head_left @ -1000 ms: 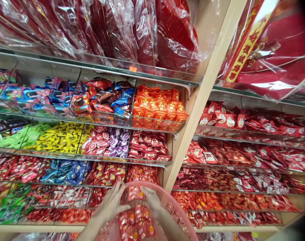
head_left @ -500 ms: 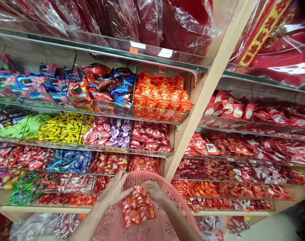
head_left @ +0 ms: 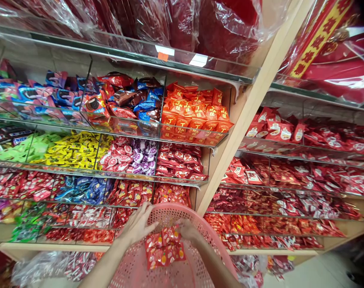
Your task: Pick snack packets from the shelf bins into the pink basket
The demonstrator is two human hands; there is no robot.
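Note:
A pink perforated plastic basket [head_left: 221,244] stands below me, tilted toward the shelves. My left hand [head_left: 138,226] grips its left rim, fingers over the edge and thumb on the inner side. Inside the basket lies a small pile of red candy packets [head_left: 164,250] with orange and pale fruit-like spots. My right hand [head_left: 188,230] is inside the basket, just right of the packets, with its fingers loosely bent and apart. I see nothing between those fingers, though they are slightly blurred.
Tiered shelves with clear dividers hold wrapped candy: orange-red packets [head_left: 197,114], yellow ones [head_left: 77,150] and blue ones [head_left: 86,190]. A wooden upright [head_left: 245,100] separates the two shelf sections. Overhead is a glass shelf edge [head_left: 125,52]. Plastic bags [head_left: 41,266] lie below.
My right hand has moved slightly right, away from the packets. The top packet now rests lower on the pile. My left hand stays on the rim.

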